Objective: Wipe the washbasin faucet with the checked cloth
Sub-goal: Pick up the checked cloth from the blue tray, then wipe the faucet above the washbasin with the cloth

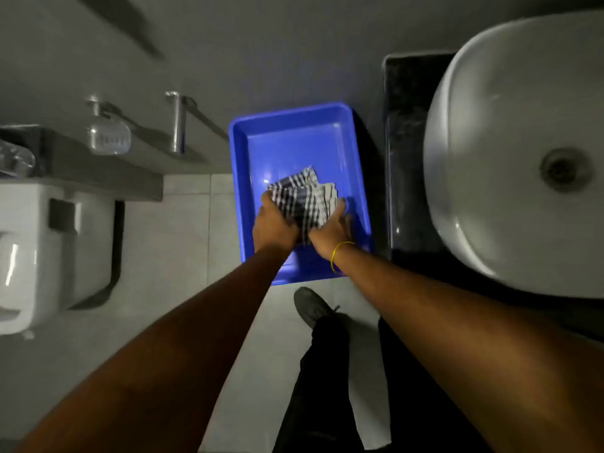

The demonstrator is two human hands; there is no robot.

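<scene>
Bare forearms, a thin yellow band (340, 255) on the right wrist, dark trousers (327, 387), dark shoe (310, 305).

Your two bare forearms extend forward and converge. Your left hand (274, 225) is curled knuckles-up, fingers closed around the near left edge of the checked cloth (302, 197). Your right hand (330, 228), with a yellow band (338, 255) at its wrist, pinches the cloth's near right edge, thumb extended on top.

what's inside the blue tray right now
Only the checked cloth, bunched near the tray's near end, with the left hand and right hand gripping it. The rest of the blue tray shows bare floor. Anything beneath the cloth and hands is covered.
</scene>
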